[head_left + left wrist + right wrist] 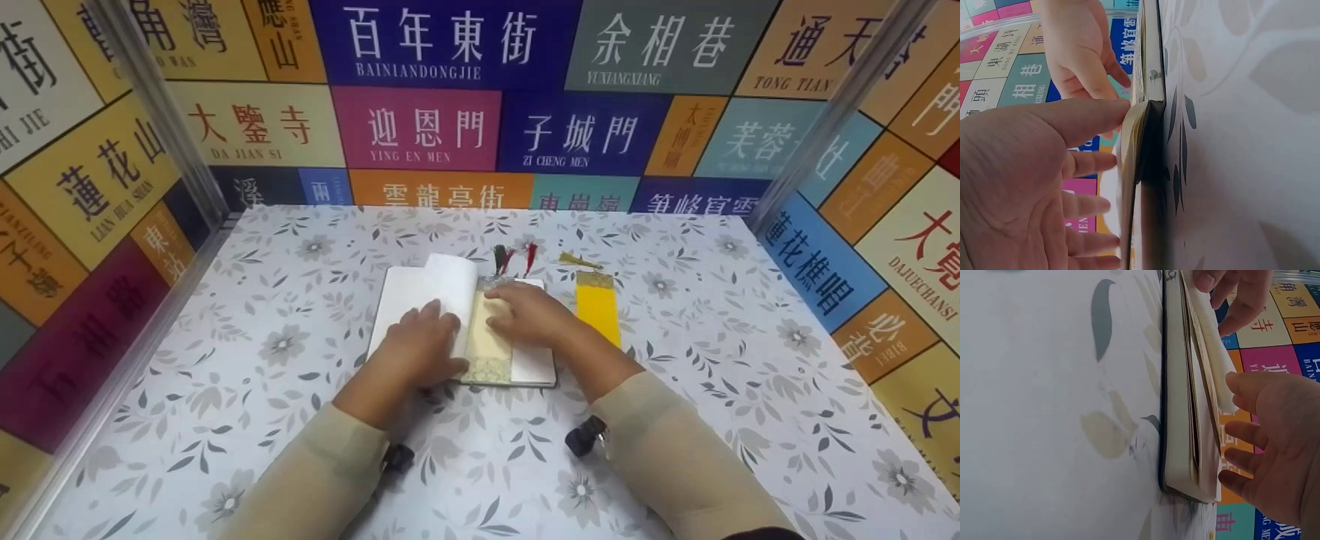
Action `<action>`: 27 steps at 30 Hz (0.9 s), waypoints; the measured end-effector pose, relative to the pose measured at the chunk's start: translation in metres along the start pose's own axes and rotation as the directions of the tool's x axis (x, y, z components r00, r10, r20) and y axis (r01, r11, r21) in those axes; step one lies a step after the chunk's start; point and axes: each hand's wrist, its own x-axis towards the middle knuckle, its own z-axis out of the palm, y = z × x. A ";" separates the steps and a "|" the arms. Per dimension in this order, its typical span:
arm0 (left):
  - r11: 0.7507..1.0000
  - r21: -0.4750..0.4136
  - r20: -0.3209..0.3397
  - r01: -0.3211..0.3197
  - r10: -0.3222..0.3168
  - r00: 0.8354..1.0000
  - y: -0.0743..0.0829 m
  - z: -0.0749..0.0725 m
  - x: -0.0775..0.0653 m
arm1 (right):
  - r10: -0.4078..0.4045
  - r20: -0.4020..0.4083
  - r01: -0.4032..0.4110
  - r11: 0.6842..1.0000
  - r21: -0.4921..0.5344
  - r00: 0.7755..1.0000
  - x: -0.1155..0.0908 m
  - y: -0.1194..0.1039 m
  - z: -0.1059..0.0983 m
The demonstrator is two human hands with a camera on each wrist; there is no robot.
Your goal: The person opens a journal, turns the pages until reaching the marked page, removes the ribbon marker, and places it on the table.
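Observation:
A notebook (pixel 534 367) lies spread on the table, its white left pages (pixel 401 289) partly lifted in a curl near the spine. On its right side is a cream bookmark (pixel 489 345) with patterned ends. My left hand (pixel 416 346) rests on the left pages, fingers extended; in the left wrist view the thumb (pixel 1098 115) reaches the page edges by the spine. My right hand (pixel 534 315) is over the cream bookmark, fingertips at its upper part. In the right wrist view its fingers (pixel 1247 433) are loosely extended beside the pages and grip nothing.
A yellow bookmark (pixel 596 304) with a gold tassel (pixel 579 260) lies right of the notebook, partly behind the right forearm. Red (pixel 531 259) and dark green tassels (pixel 499 259) stick out past the notebook's top edge. Printed panels (pixel 416 129) surround the floral-covered table (pixel 300 420).

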 end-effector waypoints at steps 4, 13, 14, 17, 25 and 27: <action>0.999 0.015 0.018 0.042 -0.043 0.999 0.000 -0.001 -0.002 | 0.001 0.008 -0.001 0.997 -0.080 1.000 0.003 -0.006 0.004; 0.998 0.023 0.040 0.057 -0.058 0.998 -0.001 -0.002 -0.003 | 0.093 -0.028 -0.096 0.986 -0.140 0.995 0.006 -0.016 0.012; 0.998 0.021 0.046 0.058 -0.059 0.997 -0.001 -0.002 -0.002 | 0.101 -0.028 -0.104 0.984 -0.144 0.995 0.007 -0.017 0.013; 0.998 0.008 0.066 0.064 -0.064 0.996 -0.002 -0.003 -0.003 | 0.109 -0.023 -0.112 0.980 -0.167 0.994 0.007 -0.017 0.016; 0.996 -0.054 0.122 0.074 -0.067 0.990 -0.003 -0.004 -0.002 | 0.102 0.002 -0.099 0.973 -0.208 0.995 0.007 -0.014 0.020; 0.996 -0.053 0.132 0.077 -0.069 0.989 -0.004 -0.004 -0.002 | 0.098 0.006 -0.095 0.971 -0.218 0.995 0.007 -0.014 0.020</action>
